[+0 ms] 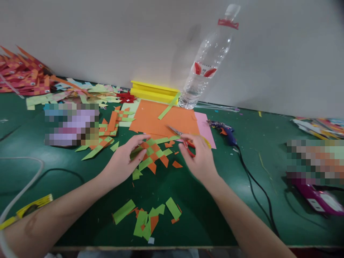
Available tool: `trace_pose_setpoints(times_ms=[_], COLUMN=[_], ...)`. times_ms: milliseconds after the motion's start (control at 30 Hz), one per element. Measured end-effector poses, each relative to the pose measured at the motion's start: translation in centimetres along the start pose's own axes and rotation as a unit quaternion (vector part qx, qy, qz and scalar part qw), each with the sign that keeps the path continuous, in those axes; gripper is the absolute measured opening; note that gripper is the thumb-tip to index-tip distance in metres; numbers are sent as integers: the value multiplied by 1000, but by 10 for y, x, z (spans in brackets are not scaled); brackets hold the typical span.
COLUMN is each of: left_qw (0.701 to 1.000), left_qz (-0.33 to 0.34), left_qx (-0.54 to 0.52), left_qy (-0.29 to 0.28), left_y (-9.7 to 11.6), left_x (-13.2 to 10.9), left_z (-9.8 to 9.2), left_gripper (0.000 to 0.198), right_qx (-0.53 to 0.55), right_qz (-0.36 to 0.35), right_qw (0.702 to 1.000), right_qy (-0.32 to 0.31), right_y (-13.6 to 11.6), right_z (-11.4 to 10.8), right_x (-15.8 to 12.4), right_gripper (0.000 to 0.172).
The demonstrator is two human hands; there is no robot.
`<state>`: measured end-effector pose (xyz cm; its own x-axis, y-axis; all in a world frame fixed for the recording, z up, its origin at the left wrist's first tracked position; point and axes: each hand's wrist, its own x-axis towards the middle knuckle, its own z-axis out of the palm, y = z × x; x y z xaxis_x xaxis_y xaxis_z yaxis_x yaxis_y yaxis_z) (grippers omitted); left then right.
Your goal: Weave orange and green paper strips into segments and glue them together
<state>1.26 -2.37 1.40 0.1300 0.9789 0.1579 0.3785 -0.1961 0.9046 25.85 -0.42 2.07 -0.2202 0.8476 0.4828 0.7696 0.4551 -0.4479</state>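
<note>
A woven piece of green and orange paper strips (153, 152), with loose strip ends on its lower side, is held at its left edge by my left hand (129, 156), thumb and fingers closed on it. My right hand (199, 157) lies over the handles of a pair of scissors (190, 147) with red and yellow grips, fingers curled around them. The blades point away to the left, over orange paper sheets (161, 118). Small orange and green offcuts lie between my hands.
More woven pieces (107, 130) lie left. Paper scraps (145, 218) lie near the front edge. A tilted plastic bottle (200, 71) leans on the wall beside a yellow folded strip (153, 93). Right are a corded glue gun (225, 132) and a purple power strip (319, 199).
</note>
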Motion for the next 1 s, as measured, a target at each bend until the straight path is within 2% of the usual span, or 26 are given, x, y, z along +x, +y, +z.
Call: trace_pose_setpoints(times_ms=[167,300,500,767,1000], left_qw=[995,991,988,988,992], left_qz=[38,48,45,54,23], left_qx=[51,61,57,65,89], left_qy=[-74,-109,-137,-131,-81], left_y=[3,4,1,0,2], left_x=[-3,-3,-3,-3,0], left_z=[4,3,4,6,2], left_gripper=[39,38,37,33,24], right_qx=[174,245,307,312,288], right_qz=[56,126,154,165,149], right_qw=[978,949,919,913,918], right_qy=[-105,-153,-194,-206,-230], right_y=[-31,-33,-33,-33,-35], right_z=[16,18,14,15,14], right_x=[-16,-17,-16,-17,-16], right_gripper=[29,17,17,18,18])
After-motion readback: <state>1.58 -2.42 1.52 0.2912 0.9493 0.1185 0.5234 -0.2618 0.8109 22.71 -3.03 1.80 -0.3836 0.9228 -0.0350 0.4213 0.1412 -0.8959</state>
